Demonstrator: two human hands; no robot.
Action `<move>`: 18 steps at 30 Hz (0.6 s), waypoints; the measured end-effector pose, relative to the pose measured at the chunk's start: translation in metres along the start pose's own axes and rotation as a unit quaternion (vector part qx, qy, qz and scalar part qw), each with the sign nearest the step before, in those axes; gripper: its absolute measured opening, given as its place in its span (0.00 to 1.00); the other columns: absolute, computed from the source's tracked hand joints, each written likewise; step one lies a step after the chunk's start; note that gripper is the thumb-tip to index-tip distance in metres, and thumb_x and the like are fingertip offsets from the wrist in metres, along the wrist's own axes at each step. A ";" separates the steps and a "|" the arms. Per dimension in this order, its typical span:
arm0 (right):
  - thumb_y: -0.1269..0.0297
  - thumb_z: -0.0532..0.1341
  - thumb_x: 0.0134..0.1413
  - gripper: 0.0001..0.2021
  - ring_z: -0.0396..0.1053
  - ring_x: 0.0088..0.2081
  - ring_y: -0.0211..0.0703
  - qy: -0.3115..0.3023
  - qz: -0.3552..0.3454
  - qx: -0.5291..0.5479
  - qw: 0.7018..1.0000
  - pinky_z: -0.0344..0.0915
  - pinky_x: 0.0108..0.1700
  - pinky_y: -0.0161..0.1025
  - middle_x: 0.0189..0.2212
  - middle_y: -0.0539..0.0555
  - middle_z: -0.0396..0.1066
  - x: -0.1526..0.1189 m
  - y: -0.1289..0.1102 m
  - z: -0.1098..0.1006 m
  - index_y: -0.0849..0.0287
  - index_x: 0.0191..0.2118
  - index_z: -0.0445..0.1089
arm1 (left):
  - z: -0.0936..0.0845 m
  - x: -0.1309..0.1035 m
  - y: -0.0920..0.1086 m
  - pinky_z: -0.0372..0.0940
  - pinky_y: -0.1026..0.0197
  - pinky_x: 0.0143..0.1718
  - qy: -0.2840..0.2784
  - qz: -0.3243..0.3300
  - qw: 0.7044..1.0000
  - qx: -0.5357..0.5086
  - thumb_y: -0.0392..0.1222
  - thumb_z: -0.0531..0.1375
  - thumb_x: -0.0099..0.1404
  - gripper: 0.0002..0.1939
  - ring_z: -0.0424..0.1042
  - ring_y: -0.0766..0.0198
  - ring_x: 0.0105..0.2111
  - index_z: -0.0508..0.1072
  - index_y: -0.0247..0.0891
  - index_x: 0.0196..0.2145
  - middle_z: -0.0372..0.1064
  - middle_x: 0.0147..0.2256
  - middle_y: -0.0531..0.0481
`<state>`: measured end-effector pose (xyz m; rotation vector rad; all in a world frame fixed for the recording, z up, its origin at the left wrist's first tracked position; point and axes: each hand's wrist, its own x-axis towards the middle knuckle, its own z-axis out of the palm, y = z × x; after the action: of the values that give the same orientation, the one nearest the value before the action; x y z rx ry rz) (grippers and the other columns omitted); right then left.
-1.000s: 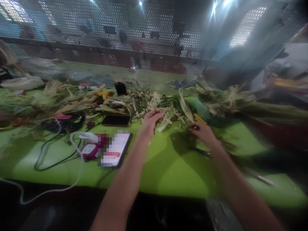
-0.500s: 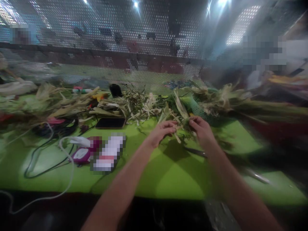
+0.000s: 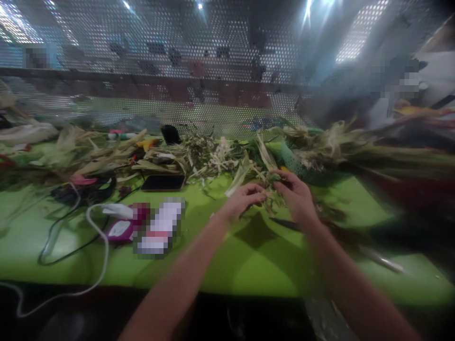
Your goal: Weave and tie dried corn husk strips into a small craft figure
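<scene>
The right hand (image 3: pixel 295 193) pinches the far end of a leafy bundle (image 3: pixel 271 185), its near end beside the left hand (image 3: pixel 245 200), curled, hold unclear.

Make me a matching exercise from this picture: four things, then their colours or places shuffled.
1. Basket
2. Plant pieces
3. Phone beside the husks
4. Box with the plug

A. magenta
B. black screen facing up
C. between left hand and right hand
D. green

Pairs: 1-D, 2-C, 3-B, 4-A
</scene>
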<state>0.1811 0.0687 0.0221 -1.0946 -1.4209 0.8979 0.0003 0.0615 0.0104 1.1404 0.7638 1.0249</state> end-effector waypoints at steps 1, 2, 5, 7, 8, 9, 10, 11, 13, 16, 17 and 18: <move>0.56 0.65 0.51 0.18 0.70 0.40 0.43 -0.003 0.002 -0.009 1.000 0.68 0.42 0.40 0.42 0.54 0.74 -0.001 -0.001 0.001 0.54 0.49 0.73 | 0.000 0.000 -0.001 0.66 0.65 0.37 -0.005 -0.008 1.000 -0.009 0.41 0.69 0.53 0.08 0.70 0.68 0.34 0.76 0.36 0.30 0.72 0.41 0.45; 0.56 0.65 0.51 0.18 0.70 0.39 0.42 -0.004 0.005 -0.014 1.000 0.68 0.41 0.40 0.42 0.53 0.74 -0.001 -0.001 0.001 0.53 0.48 0.73 | 0.000 0.000 -0.001 0.66 0.64 0.38 -0.011 -0.018 1.000 -0.016 0.41 0.69 0.53 0.09 0.70 0.68 0.34 0.76 0.36 0.31 0.72 0.37 0.46; 0.56 0.65 0.50 0.18 0.68 0.36 0.40 0.011 0.005 -0.016 1.000 0.67 0.40 0.39 0.39 0.52 0.73 0.001 0.001 -0.001 0.53 0.48 0.72 | -0.001 0.001 -0.001 0.67 0.65 0.38 -0.011 -0.026 0.999 -0.025 0.40 0.70 0.53 0.10 0.71 0.68 0.32 0.76 0.35 0.31 0.72 0.31 0.49; 0.55 0.65 0.50 0.18 0.68 0.35 0.40 0.035 0.001 -0.013 0.999 0.67 0.39 0.39 0.38 0.51 0.72 0.004 0.005 -0.005 0.54 0.48 0.72 | -0.004 0.001 0.002 0.67 0.65 0.38 0.002 -0.020 0.999 -0.035 0.40 0.70 0.52 0.10 0.72 0.69 0.31 0.75 0.34 0.31 0.73 0.30 0.49; 0.55 0.65 0.50 0.19 0.68 0.35 0.40 0.048 0.002 -0.015 0.999 0.67 0.40 0.39 0.37 0.51 0.72 0.006 0.007 -0.007 0.54 0.48 0.71 | -0.006 0.001 0.004 0.67 0.65 0.38 0.007 -0.019 0.999 -0.043 0.39 0.70 0.52 0.10 0.72 0.69 0.31 0.75 0.34 0.31 0.73 0.30 0.50; 0.55 0.64 0.49 0.19 0.68 0.35 0.41 0.058 0.005 -0.019 0.998 0.67 0.40 0.39 0.37 0.51 0.72 0.008 0.009 -0.009 0.55 0.47 0.71 | -0.008 0.001 0.005 0.68 0.64 0.38 0.012 -0.020 0.998 -0.052 0.39 0.70 0.52 0.11 0.72 0.69 0.31 0.75 0.34 0.32 0.73 0.31 0.50; 0.55 0.64 0.49 0.19 0.68 0.35 0.41 0.066 0.009 -0.025 0.997 0.66 0.39 0.40 0.36 0.51 0.72 0.009 0.010 -0.011 0.55 0.47 0.71 | -0.010 0.001 0.007 0.68 0.64 0.38 0.015 -0.024 0.998 -0.062 0.39 0.70 0.52 0.11 0.73 0.68 0.31 0.75 0.34 0.32 0.73 0.31 0.50; 0.56 0.64 0.48 0.19 0.68 0.35 0.41 0.070 0.012 -0.031 0.997 0.66 0.39 0.40 0.36 0.52 0.72 0.011 0.012 -0.012 0.56 0.46 0.72 | -0.012 0.001 0.008 0.68 0.64 0.38 0.019 -0.029 0.997 -0.070 0.39 0.70 0.52 0.11 0.73 0.68 0.31 0.74 0.34 0.32 0.73 0.31 0.50; 0.57 0.62 0.48 0.17 0.68 0.36 0.43 0.062 0.021 -0.027 0.997 0.66 0.39 0.40 0.35 0.52 0.73 0.014 0.013 -0.013 0.56 0.44 0.72 | -0.016 0.002 0.010 0.69 0.64 0.37 0.028 -0.029 0.995 -0.086 0.39 0.70 0.52 0.11 0.73 0.69 0.31 0.74 0.34 0.32 0.73 0.31 0.50; 0.62 0.58 0.45 0.15 0.70 0.37 0.44 0.041 0.041 0.012 0.998 0.66 0.41 0.41 0.35 0.53 0.73 0.016 0.015 -0.014 0.57 0.40 0.74 | -0.022 0.003 0.012 0.69 0.66 0.37 0.043 -0.006 0.993 -0.109 0.39 0.70 0.52 0.11 0.73 0.70 0.30 0.74 0.34 0.32 0.72 0.30 0.51; 0.64 0.58 0.43 0.14 0.70 0.37 0.45 0.037 0.052 0.014 0.998 0.66 0.42 0.42 0.35 0.53 0.73 0.017 0.014 -0.015 0.57 0.39 0.74 | -0.024 0.003 0.013 0.69 0.66 0.38 0.050 0.003 0.992 -0.116 0.39 0.70 0.52 0.11 0.73 0.71 0.31 0.73 0.34 0.32 0.72 0.30 0.51; 0.66 0.57 0.42 0.14 0.70 0.38 0.45 0.038 0.059 0.000 0.998 0.65 0.43 0.42 0.35 0.53 0.73 0.018 0.014 -0.016 0.57 0.37 0.74 | -0.026 0.003 0.014 0.69 0.67 0.38 0.057 0.009 0.991 -0.122 0.39 0.70 0.52 0.11 0.73 0.71 0.31 0.73 0.34 0.32 0.72 0.30 0.51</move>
<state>0.1987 0.0896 0.0163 -1.2098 -1.3050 0.9294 -0.0254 0.0746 0.0170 0.8856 0.6966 1.1719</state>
